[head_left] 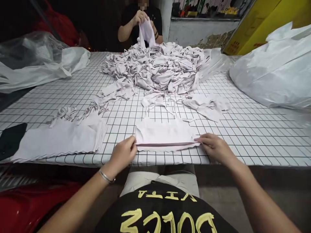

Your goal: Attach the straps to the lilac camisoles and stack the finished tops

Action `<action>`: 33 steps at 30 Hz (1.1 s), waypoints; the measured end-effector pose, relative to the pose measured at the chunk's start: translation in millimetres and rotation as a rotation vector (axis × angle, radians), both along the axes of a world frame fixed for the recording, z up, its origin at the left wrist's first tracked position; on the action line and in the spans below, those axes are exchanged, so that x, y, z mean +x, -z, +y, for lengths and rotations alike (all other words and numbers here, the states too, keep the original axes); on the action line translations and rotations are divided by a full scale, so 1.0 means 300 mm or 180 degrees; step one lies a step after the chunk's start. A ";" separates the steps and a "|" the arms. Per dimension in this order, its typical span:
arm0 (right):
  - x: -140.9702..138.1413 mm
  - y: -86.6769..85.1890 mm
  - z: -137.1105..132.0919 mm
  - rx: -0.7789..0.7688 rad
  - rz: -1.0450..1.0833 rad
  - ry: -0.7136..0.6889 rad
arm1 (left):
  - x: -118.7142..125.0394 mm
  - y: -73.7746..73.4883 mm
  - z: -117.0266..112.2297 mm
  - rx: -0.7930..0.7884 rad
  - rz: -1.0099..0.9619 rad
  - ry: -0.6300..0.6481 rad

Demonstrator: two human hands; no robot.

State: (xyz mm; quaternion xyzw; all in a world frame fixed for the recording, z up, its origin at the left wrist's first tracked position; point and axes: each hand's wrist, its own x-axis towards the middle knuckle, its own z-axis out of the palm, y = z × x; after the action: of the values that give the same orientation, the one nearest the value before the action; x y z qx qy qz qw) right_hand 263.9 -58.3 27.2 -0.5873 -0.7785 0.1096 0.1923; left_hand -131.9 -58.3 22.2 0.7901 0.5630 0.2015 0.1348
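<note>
A white bag (274, 74) lies bulging at the right of the tabletop (255, 129), its contents hidden. At the far left lies a clear bag (31, 51), crumpled, and what it holds cannot be made out. A yellow box (245, 29) leans behind the white bag.

Near the front edge of the gridded tabletop lies a pale garment (165, 137), flat, with its lower hem folded. The left hand (123, 153) pinches the garment's left end between thumb and curled fingers, grip closed on the cloth. A bracelet (107, 177) sits on that wrist. The right hand (215, 147) holds the right end, fingers closed on the hem and pressing it to the tabletop. The two hands are spread to the garment's width.

To the left lies a stack (60, 139) of flat folded garments of the same colour, their straps fanned at the top; a black cloth (11, 139) lies just beside it at the edge. Beyond the garment a big loose pile (160, 68) of the same pieces covers the middle of the tabletop, with a few strays (206, 105) in front. Across the tabletop another person (141, 19) in a dark top holds up one piece (147, 32) with both hands.
</note>
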 end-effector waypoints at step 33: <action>-0.518 -0.010 0.398 -0.0342 0.0770 -0.1392 | 0.114 0.013 0.558 -0.1236 -0.1161 0.0134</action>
State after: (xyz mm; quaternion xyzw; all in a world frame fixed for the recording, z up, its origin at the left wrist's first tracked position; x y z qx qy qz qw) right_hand 108.6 61.2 30.3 -0.3970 -0.8514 0.2593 0.2243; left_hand -97.8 109.0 18.1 0.7115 0.5410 0.2260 0.3872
